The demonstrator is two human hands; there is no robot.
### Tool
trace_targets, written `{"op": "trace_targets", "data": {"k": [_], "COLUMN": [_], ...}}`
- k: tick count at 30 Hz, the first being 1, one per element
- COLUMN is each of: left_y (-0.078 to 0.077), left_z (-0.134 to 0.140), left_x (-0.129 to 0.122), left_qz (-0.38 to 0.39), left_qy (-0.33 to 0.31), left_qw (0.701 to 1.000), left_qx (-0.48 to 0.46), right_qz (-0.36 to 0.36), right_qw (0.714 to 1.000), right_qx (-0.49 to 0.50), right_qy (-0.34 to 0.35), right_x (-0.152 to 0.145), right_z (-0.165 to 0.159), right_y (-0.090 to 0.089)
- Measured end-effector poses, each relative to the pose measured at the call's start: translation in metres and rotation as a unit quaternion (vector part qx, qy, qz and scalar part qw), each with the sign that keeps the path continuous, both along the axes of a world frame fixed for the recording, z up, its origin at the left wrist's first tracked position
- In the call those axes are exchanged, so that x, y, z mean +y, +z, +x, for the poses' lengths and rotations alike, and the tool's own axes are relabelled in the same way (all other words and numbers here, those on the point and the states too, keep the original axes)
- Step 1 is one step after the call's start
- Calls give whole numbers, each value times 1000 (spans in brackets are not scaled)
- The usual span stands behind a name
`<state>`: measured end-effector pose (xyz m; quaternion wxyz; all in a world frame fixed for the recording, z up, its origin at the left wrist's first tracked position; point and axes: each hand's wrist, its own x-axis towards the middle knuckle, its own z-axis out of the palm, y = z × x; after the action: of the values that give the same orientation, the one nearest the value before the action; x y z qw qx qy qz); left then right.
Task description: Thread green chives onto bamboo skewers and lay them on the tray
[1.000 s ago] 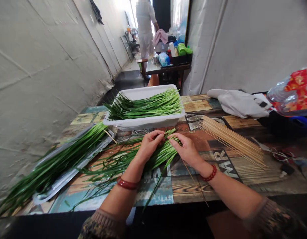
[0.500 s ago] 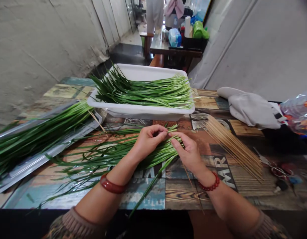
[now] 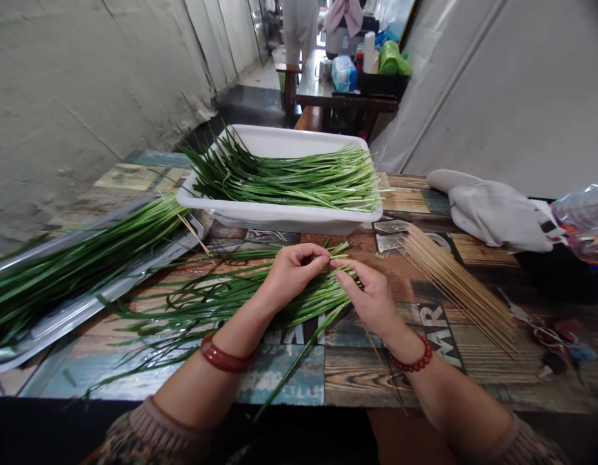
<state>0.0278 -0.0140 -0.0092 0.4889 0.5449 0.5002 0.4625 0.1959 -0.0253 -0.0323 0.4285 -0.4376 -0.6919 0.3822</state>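
Observation:
Both hands meet over a loose pile of garlic chives (image 3: 245, 294) spread on the table, pale stem ends to the right. My left hand (image 3: 295, 271) pinches at the stem ends, thumb against forefinger. Close beside it, my right hand (image 3: 371, 294) has thumb and forefinger closed on a chive stem, its fingertips nearly touching the left ones. A thin bamboo skewer (image 3: 383, 365) slants down from under the right palm past the table's front edge; whether that hand grips it is hidden. One chive stalk (image 3: 292, 368) hangs toward me.
Behind the pile stands a white tub (image 3: 289, 216) of chives. At left, a clear tray (image 3: 110, 294) holds more chives and a few skewers. Bamboo skewers (image 3: 458, 290) lie fanned at right, near scissors (image 3: 526, 316) and a grey cap (image 3: 497, 210). A person's legs (image 3: 299, 32) show behind.
The whole view has shifted slightly, moving things a little to the right in the picture. Both hands keep nearly the same pinch at the stem ends.

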Motion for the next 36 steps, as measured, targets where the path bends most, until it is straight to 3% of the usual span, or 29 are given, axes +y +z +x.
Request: {"op": "trace_targets", "data": {"k": [36], "left_y": [-6], "left_z": [-4], "left_x": [-4], "left_qz": [54], "left_qy": [0], "left_qw": [998], "left_qx": [27], "right_qz": [18], "right_qw": [1000], "right_qx": [17], "right_qy": [-14], "right_x": [-3], "right_z": [-4], "right_y": [1]}}
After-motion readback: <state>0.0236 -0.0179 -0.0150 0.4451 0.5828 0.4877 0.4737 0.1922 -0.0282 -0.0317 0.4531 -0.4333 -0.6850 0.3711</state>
